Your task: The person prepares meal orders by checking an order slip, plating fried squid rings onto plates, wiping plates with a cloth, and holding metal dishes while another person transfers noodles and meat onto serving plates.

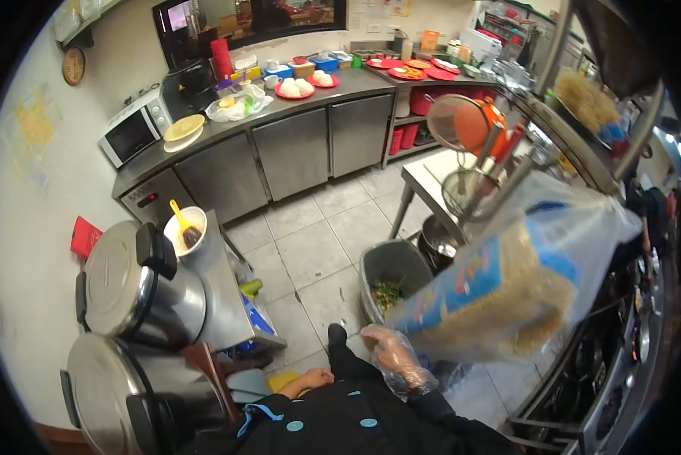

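Note:
My left hand (315,380) is low in front of my body beside my thigh, with its fingers curled in and nothing visible in them. Below it is a yellow surface, partly hidden by my arm. My right hand (396,355) wears a loose clear plastic glove, and its fingers are bent but apart, with nothing seen between them. Just right of the gloved hand hangs a large clear plastic bag (500,284) with blue print and tan contents. A grey bin (364,282) with green scraps inside stands on the floor beyond that hand.
Two big lidded steel pots (116,277) stand at the left, near a white bowl (175,227) with a yellow-handled brush. Strainers (465,189) hang at the right above a small table. Along the back runs a steel counter (238,125) with a microwave (134,127) and red plates.

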Demonstrator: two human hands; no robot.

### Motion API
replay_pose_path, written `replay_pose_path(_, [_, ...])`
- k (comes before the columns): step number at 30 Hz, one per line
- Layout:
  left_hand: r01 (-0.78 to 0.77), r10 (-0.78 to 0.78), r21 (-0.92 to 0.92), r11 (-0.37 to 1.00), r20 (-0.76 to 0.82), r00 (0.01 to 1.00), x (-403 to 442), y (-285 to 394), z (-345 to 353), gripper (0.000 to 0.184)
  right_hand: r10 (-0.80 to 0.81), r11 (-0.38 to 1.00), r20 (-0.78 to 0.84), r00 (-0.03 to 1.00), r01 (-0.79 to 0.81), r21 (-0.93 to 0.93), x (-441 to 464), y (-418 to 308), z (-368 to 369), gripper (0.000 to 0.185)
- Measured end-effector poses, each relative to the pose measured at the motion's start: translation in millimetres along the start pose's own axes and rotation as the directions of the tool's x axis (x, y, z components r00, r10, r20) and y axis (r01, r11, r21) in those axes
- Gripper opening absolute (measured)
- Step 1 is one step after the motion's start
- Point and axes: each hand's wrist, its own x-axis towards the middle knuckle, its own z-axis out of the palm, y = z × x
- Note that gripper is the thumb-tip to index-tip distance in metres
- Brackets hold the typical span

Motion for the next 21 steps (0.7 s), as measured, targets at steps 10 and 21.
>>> replay_pose_path(10, [0.073,-0.335,-0.461,0.885,-0.518,0.787,29,-37,-215,0.023,-0.056,0.948,-0.16,0.985,0.002,-0.318,310,72,-19,0.024])
replay_pose_path(21, [0.333,-0.468,-0.361,0.871,-0.408,0.784,247,82,-419,0.025,0.622,0.778,0.144,0.77,-0.585,-0.229,401,308,-4,0.029])
